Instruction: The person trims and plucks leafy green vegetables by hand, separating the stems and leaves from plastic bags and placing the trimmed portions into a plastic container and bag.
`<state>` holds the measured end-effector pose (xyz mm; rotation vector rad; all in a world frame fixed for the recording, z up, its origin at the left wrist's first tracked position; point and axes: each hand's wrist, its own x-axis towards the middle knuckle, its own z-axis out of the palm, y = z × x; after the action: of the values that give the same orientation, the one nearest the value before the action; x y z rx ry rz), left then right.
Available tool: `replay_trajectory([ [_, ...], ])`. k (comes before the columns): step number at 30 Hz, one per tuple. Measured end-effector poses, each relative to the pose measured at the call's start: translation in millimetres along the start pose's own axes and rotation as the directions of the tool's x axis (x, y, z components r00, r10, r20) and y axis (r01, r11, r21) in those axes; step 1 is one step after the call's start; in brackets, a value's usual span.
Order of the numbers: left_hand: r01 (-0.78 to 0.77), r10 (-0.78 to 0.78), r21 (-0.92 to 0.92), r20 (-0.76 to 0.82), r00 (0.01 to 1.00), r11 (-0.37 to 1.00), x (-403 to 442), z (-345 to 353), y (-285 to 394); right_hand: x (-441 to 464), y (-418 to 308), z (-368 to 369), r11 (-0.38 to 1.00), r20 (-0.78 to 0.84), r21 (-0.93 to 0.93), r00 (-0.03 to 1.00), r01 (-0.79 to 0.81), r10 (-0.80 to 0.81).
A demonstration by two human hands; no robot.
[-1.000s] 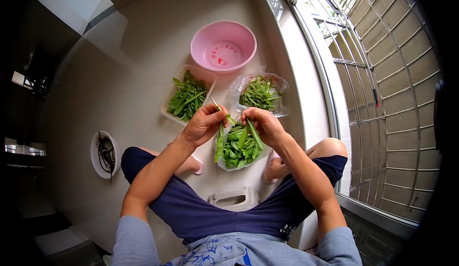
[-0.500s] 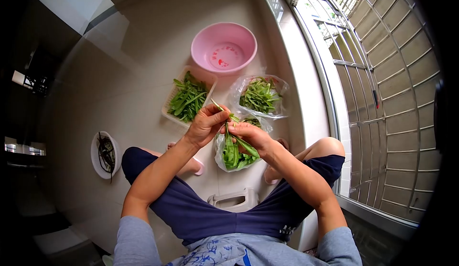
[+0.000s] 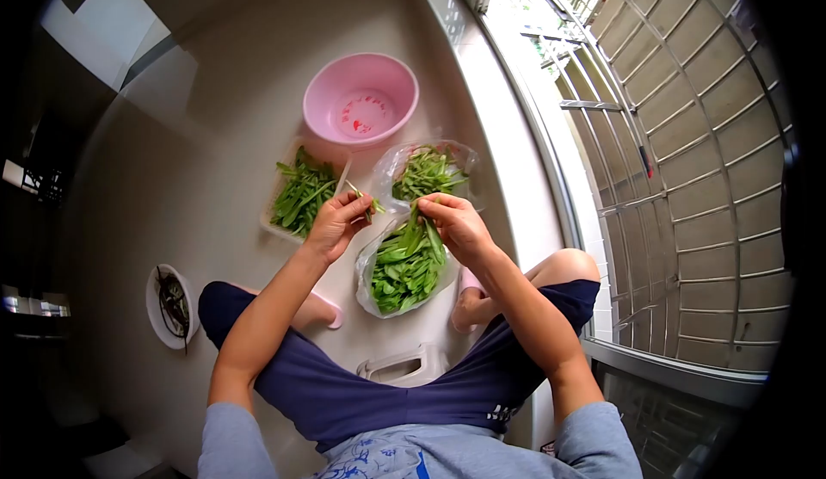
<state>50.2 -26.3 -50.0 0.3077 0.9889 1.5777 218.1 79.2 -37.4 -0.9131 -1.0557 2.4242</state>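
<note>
My left hand [image 3: 337,225] pinches a short piece of green stem [image 3: 354,190], with a bit of it showing past the fingertips. Between the thumb and fingers of my right hand [image 3: 458,224] is a leafy green [image 3: 417,219], its leaves hanging down. Below both hands sits a clear plastic bag [image 3: 366,283] full of loose leafy greens [image 3: 404,264]. Just beyond my right hand lies a second plastic bag [image 3: 389,172] with pale-green cut stems [image 3: 428,173] on it. Left of my left hand stands a white basket [image 3: 277,225] of green stems [image 3: 303,193].
A pink basin [image 3: 361,105] with red print inside stands farther off on the tiled floor [image 3: 224,160]. At the left is a small white basket [image 3: 155,307] with dark strips. A grey plastic stool [image 3: 422,365] shows between my legs. A window ledge and metal grille [image 3: 654,178] run along the right.
My hands have moved apart, the greens now split between them. The camera view has shifted, and more of the near bag of leaves shows.
</note>
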Motion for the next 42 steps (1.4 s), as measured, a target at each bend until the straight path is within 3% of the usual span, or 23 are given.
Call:
replay_trajectory([
  [2,0.18,-0.168,0.065,-0.161,0.973,0.982,19,2,-17,-6,-14,-11,0.99,-0.072,0.121,0.996,0.068,-0.06],
  [5,0.288,-0.285,0.123,-0.047,0.958,0.95,76,-5,-59,-9,-21,-34,0.984,-0.09,0.061,0.983,0.165,-0.159],
  [6,0.324,-0.315,0.114,-0.088,0.945,0.939,86,8,-64,-9,-23,-38,0.978,-0.101,-0.005,0.973,0.209,-0.209],
  [7,0.362,-0.35,0.071,-0.141,0.926,0.929,102,11,-76,-11,-28,-40,0.976,-0.098,-0.003,0.972,0.216,-0.215],
  [9,0.483,-0.34,0.252,-0.449,0.826,0.839,123,17,-96,-15,-38,-42,0.951,-0.154,-0.168,0.946,0.259,-0.285],
  [11,0.399,-0.2,0.411,-0.447,0.872,0.819,134,7,-113,-13,-41,-50,0.95,-0.126,-0.158,0.948,0.271,-0.292],
  [13,0.307,-0.129,0.413,-0.405,0.905,0.857,124,10,-112,-16,-47,-52,0.977,-0.079,0.061,0.976,0.206,-0.201],
  [16,0.134,-0.022,0.654,-0.177,0.984,0.745,91,23,-80,-20,-53,-51,0.956,0.116,0.265,0.98,0.127,-0.163],
  [17,0.13,-0.017,0.654,-0.176,0.984,0.745,80,22,-66,-20,-54,-49,0.926,0.205,0.367,0.963,0.091,-0.176],
  [19,0.024,-0.057,0.846,0.008,0.998,0.533,61,16,-40,-20,-50,-42,0.839,0.407,0.544,0.871,0.013,-0.277],
  [21,0.018,-0.085,0.858,0.03,0.996,0.514,38,13,-17,-20,-47,-32,0.746,0.492,0.649,0.83,-0.149,-0.263],
  [25,0.06,-0.163,0.87,0.024,0.986,0.49,7,9,10,-16,-38,-15,0.759,0.611,0.612,0.743,-0.222,-0.275],
  [27,0.01,-0.067,0.799,0.038,0.997,0.601,1,5,12,-15,-38,-3,0.762,0.612,0.605,0.748,-0.233,-0.257],
  [29,-0.006,-0.036,0.792,0.036,0.999,0.61,2,9,17,-13,-34,4,0.766,0.611,0.593,0.759,-0.25,-0.225],
  [31,-0.213,0.197,0.763,0.114,0.974,0.61,-6,31,29,-9,-31,10,0.761,0.581,0.603,0.785,-0.24,-0.213],
  [33,-0.225,0.248,0.725,0.077,0.966,0.651,-16,42,37,-4,-26,10,0.775,0.599,0.58,0.776,-0.252,-0.196],
  [35,-0.438,0.5,0.807,0.21,0.84,0.397,-23,43,41,0,-20,10,0.786,0.616,0.557,0.768,-0.268,-0.175],
  [36,-0.466,0.535,0.8,0.222,0.815,0.379,-28,47,43,2,-16,11,0.794,0.606,0.545,0.78,-0.267,-0.154],
  [37,-0.458,0.536,0.803,0.211,0.817,0.382,-32,50,47,4,-13,12,0.802,0.597,0.534,0.791,-0.268,-0.133],
  [39,-0.589,0.501,0.791,0.447,0.741,0.165,-36,56,54,6,-7,13,0.817,0.61,0.507,0.785,-0.276,-0.113],
  [40,-0.613,0.473,0.783,0.505,0.722,0.101,-37,61,55,4,-6,15,0.85,0.542,0.478,0.835,-0.222,-0.088],
  [42,-0.617,0.434,0.78,0.523,0.734,0.103,-36,66,46,4,-5,16,0.923,0.453,0.366,0.889,-0.117,-0.067],
])
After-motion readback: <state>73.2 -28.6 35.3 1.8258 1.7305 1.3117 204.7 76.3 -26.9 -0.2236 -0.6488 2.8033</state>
